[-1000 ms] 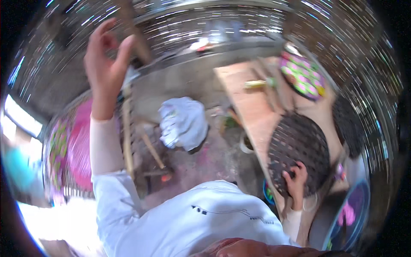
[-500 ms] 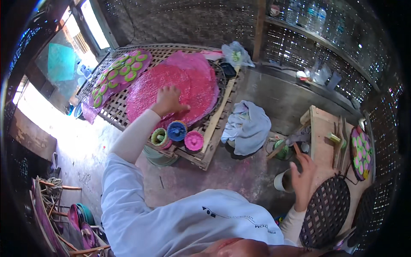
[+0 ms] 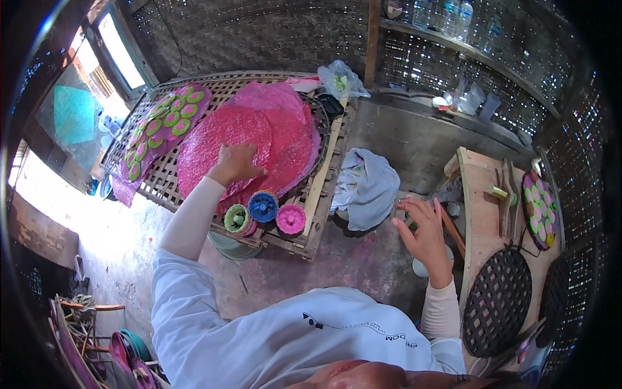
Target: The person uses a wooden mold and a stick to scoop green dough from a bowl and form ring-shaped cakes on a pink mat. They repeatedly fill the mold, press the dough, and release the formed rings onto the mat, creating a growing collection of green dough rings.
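We have glossy, round pink sheets [image 3: 210, 144] lying on the slatted bamboo rack [image 3: 223, 90]. We no longer touch the round black woven tray [image 3: 499, 301]; our right hand [image 3: 425, 237] hangs open and empty, seemingly freed. Our left hand [image 3: 234, 164] spreads its fingers over the sheets, contact unclear.

Clear plastic bottles [image 3: 464, 19] standing on a long wooden shelf [image 3: 457, 44]
Shows a flat turquoise rectangular panel [image 3: 74, 115] near a bright narrow window [image 3: 121, 52].

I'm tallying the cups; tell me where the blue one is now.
In the head view, the blue fluted cup sits left of centre, between the green cup and the pink cup, below and right of the left hand.
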A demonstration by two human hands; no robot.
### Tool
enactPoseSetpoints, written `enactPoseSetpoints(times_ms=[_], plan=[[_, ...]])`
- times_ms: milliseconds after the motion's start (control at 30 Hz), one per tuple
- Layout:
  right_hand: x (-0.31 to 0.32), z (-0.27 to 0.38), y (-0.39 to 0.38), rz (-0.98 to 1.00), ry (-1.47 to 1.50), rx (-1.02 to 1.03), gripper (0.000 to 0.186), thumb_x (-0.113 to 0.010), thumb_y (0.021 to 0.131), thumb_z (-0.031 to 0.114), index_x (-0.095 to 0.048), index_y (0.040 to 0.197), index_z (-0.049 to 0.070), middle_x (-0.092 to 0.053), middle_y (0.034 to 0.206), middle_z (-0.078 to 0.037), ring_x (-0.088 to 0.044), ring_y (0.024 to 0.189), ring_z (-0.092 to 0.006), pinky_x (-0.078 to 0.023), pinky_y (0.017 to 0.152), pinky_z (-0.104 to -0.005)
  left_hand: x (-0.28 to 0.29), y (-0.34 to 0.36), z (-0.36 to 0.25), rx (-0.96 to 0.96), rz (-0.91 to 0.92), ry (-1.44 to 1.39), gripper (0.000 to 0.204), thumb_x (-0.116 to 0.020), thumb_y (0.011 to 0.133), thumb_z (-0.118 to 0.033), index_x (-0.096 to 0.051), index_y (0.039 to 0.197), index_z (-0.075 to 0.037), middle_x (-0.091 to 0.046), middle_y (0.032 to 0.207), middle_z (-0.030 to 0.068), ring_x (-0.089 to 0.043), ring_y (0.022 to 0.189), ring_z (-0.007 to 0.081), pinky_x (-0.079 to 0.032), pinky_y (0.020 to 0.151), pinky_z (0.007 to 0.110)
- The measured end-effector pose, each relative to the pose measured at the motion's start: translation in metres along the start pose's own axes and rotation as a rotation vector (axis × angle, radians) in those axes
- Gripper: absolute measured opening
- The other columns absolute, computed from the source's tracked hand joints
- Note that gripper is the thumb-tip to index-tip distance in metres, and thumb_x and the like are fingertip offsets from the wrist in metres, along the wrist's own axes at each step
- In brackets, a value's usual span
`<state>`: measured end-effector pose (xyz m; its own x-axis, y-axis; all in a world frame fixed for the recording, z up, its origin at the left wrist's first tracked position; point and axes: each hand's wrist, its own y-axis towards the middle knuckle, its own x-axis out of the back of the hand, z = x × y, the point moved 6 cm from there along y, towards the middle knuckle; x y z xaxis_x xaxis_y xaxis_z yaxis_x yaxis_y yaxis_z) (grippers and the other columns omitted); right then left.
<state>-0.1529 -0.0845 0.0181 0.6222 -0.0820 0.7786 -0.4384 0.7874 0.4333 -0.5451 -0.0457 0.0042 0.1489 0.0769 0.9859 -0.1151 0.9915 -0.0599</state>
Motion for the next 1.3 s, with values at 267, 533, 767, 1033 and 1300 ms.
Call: enactPoseSetpoints(times_ms=[267, 533, 767, 1033, 1300], plan=[[0.009, -0.027, -0.037, -0.022, -0.024, -0.145, 0.026, -0.062, 0.077, 0.023, -0.061, 0.096, 0.005, -0.06, 0.101, -0.008, -0.054, 0.099, -0.0257, -0.023, 0.101, -0.0477, -0.039, 0.012, 0.01, -0.008, -0.05, 0.093, 0.025, -0.054, 0.074, -0.023, -0.057, 0.094, -0.007, -0.063, 0.081, 0.0168, -0.062, 0.075, 0.0338, -0.04, 0.08, 0.053], [0.019, -0.035, -0.03, -0.04, 0.447, -0.261, 0.033, -0.063, 0.08, 0.022, -0.058, 0.104, 0.0, -0.062, 0.098, -0.01, -0.056, 0.097, -0.0202, -0.041, 0.087, -0.0336, 0.128, 0.01, -0.088, -0.207, -0.652, 0.237, 0.015, -0.057, 0.072, -0.018, -0.056, 0.085, -0.009, -0.062, 0.076, 0.0091, -0.061, 0.073, 0.0258, -0.041, 0.074, 0.044], [0.06, -0.058, -0.004, -0.621, 1.18, -0.369, 0.032, -0.058, 0.086, 0.014, -0.053, 0.115, 0.001, -0.061, 0.099, -0.007, -0.057, 0.087, -0.0112, -0.046, 0.076, -0.0235, 0.142, -0.085, -0.337, -1.109, -0.989, -0.078, 0.011, -0.056, 0.069, -0.016, -0.056, 0.079, -0.013, -0.054, 0.053, 0.0006, -0.057, 0.047, 0.0207, -0.046, 0.066, 0.037], [0.232, -0.149, -0.206, -1.071, 0.576, -0.725, 0.023, -0.058, 0.083, 0.009, -0.06, 0.102, -0.003, -0.063, 0.089, -0.005, -0.057, 0.074, -0.009, -0.047, 0.065, -0.023, 0.156, -0.105, -0.448, -1.383, -0.758, -0.693, 0.045, -0.064, 0.072, -0.037, -0.054, 0.107, -0.01, -0.055, 0.089, 0.0061, -0.051, 0.088, 0.0218, -0.032, 0.08, 0.037], [0.251, -0.243, -0.452, -1.002, 0.162, -1.155, 0.028, -0.064, 0.079, 0.013, -0.061, 0.101, -0.004, -0.066, 0.09, -0.01, -0.061, 0.077, -0.0173, -0.047, 0.071, -0.031, 0.117, 0.01, -0.551, -1.081, -0.44, -0.733, 0.044, -0.064, 0.071, -0.034, -0.054, 0.108, -0.013, -0.053, 0.086, 0.0036, -0.051, 0.089, 0.0215, -0.033, 0.079, 0.037]])
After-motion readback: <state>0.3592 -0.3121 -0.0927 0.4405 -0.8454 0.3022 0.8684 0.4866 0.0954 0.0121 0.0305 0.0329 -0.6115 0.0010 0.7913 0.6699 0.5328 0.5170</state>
